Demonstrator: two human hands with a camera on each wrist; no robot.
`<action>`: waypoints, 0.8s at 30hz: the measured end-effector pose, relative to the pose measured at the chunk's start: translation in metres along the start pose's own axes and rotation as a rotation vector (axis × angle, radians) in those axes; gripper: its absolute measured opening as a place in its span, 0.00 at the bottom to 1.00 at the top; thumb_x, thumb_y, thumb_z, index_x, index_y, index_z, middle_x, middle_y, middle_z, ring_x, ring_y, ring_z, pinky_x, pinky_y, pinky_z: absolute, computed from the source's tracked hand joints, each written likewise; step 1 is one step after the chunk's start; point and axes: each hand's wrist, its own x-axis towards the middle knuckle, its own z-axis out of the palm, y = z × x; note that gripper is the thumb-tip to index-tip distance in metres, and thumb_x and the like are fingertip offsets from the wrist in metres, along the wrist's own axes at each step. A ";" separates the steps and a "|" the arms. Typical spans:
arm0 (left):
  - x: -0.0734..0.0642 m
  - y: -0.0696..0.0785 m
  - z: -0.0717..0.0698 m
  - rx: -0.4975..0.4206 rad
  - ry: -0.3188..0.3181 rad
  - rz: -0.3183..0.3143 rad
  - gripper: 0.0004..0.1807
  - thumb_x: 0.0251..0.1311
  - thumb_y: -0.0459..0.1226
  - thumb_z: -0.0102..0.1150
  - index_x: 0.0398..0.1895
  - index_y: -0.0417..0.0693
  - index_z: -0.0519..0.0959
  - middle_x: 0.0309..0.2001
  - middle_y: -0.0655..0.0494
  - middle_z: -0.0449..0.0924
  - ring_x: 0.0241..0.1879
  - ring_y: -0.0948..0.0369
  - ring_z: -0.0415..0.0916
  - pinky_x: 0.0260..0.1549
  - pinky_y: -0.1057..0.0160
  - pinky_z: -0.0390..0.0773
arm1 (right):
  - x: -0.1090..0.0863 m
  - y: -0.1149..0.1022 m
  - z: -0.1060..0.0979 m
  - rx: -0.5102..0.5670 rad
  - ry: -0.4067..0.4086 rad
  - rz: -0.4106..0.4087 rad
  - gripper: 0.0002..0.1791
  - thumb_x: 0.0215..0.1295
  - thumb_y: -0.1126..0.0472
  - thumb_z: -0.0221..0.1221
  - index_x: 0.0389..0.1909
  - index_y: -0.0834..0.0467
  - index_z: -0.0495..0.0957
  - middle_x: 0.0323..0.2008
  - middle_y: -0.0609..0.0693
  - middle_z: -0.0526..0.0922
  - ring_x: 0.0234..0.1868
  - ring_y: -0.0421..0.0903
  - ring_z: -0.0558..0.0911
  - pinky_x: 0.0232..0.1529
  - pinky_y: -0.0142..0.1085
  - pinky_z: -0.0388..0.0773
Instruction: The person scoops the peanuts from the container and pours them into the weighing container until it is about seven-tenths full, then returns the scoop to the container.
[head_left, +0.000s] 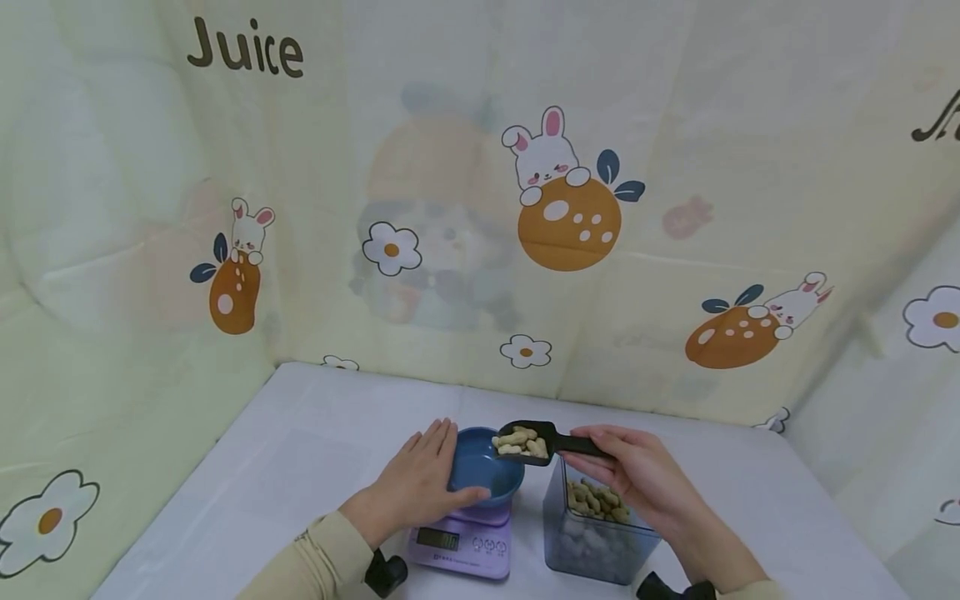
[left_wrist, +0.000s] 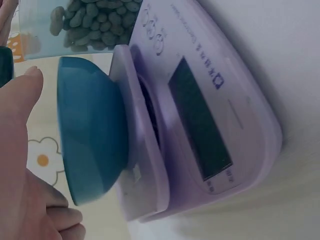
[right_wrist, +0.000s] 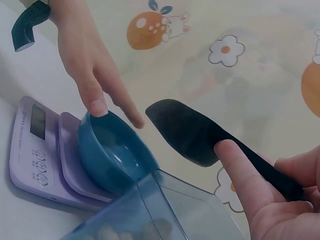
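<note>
My right hand (head_left: 641,471) grips the handle of a black scoop (head_left: 551,440) loaded with unshelled peanuts (head_left: 520,443). In the head view the scoop's front overlaps the right rim of a blue bowl (head_left: 480,468); the right wrist view shows the scoop raised above the bowl. That bowl sits on the platform of a purple kitchen scale (head_left: 468,550), and no peanuts show inside it. At the bowl's left side is my left hand (head_left: 416,483), fingers extended, thumb along the near rim. In the right wrist view the scoop's underside (right_wrist: 187,132) faces the camera.
Right of the scale, below my right hand, stands a clear bluish plastic container (head_left: 592,546) with many peanuts (head_left: 596,500) in it. A white cloth covers the table (head_left: 315,442). Behind it hangs a printed curtain (head_left: 450,358) with rabbits, oranges and flowers.
</note>
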 end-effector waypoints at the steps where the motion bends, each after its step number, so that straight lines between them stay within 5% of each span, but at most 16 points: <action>1: 0.000 -0.001 0.001 0.002 -0.005 -0.003 0.58 0.61 0.71 0.47 0.77 0.35 0.50 0.78 0.38 0.49 0.78 0.45 0.47 0.74 0.43 0.55 | 0.002 0.001 0.003 -0.008 0.002 0.002 0.26 0.79 0.62 0.45 0.67 0.79 0.59 0.68 0.73 0.61 0.53 0.51 0.85 0.58 0.40 0.78; 12: 0.000 -0.003 0.006 0.008 -0.018 -0.019 0.57 0.61 0.70 0.49 0.76 0.33 0.52 0.77 0.37 0.52 0.77 0.45 0.50 0.72 0.43 0.58 | 0.016 0.009 0.021 -0.093 0.033 -0.002 0.23 0.80 0.64 0.43 0.64 0.79 0.64 0.67 0.77 0.62 0.52 0.50 0.85 0.55 0.37 0.80; 24: 0.002 -0.003 0.004 0.048 -0.043 -0.030 0.58 0.60 0.71 0.48 0.77 0.35 0.53 0.77 0.38 0.52 0.77 0.46 0.51 0.73 0.44 0.58 | 0.024 0.014 0.044 -0.368 0.132 -0.086 0.17 0.78 0.67 0.46 0.55 0.75 0.75 0.56 0.71 0.77 0.52 0.56 0.85 0.48 0.35 0.84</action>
